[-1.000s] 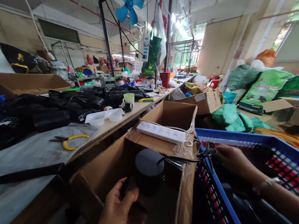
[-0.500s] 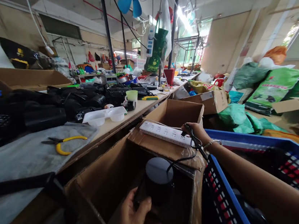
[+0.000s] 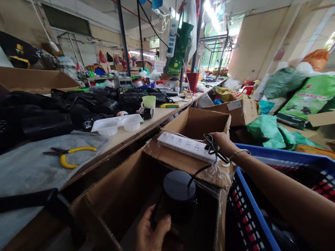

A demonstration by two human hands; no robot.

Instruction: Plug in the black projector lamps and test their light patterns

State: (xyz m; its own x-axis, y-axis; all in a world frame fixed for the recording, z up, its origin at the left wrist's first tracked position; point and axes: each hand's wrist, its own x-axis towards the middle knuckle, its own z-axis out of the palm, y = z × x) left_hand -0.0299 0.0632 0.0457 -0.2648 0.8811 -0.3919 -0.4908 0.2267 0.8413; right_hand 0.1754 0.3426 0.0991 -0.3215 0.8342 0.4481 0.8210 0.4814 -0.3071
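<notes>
My right hand, right of centre in the frame, grips the bunched thin black cord at the lower-right end of the long white plastic power strip. That strip stretches up and left from my fingers, its long axis slanting across the centre, on a brown cardboard box. My left hand, lower centre and farther from the strip, clasps a dark part, seemingly belonging to the squat black cylinder beside it. I can't tell whether any plug is seated.
</notes>
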